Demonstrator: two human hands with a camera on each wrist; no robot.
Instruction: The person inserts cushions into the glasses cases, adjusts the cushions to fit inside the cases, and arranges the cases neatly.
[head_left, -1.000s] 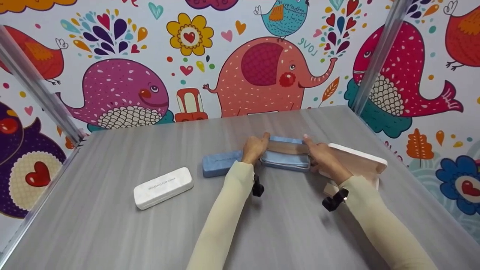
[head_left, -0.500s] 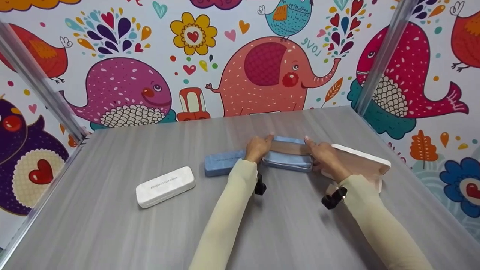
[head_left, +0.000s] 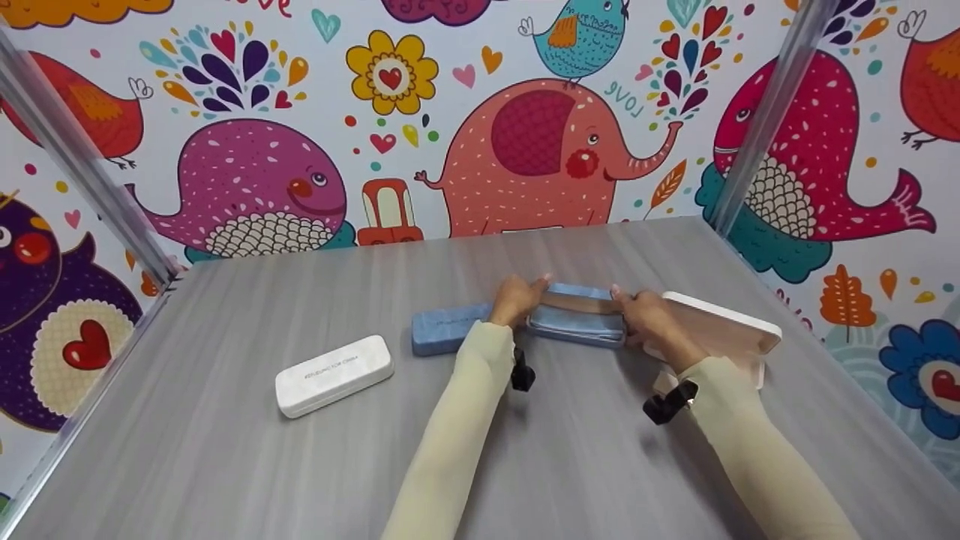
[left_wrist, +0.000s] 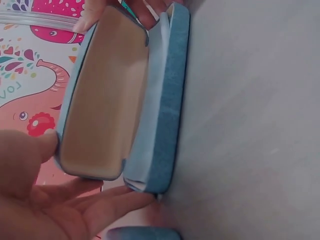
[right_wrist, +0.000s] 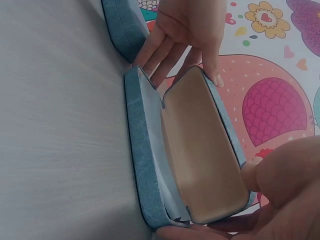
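Case (head_left: 576, 303), blue, lid raised, sits on counter (head_left: 577, 457). Left hand (head_left: 516, 301): fingers part-curled round its left end, thumb on lid edge. Right hand (head_left: 651, 321): same hold, right end. Pale blue cloth (left_wrist: 151, 112) in base. Closed blue case (head_left: 446, 330) just beside left hand; open white case (head_left: 711, 328) beside right.

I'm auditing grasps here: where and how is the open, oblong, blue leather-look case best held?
The open blue case is probably best gripped at its short ends, left hand and right hand coming from opposite sides, thumbs on the raised lid: its long shape leaves both ends reachable, clear of the pale-blue cloth inside.
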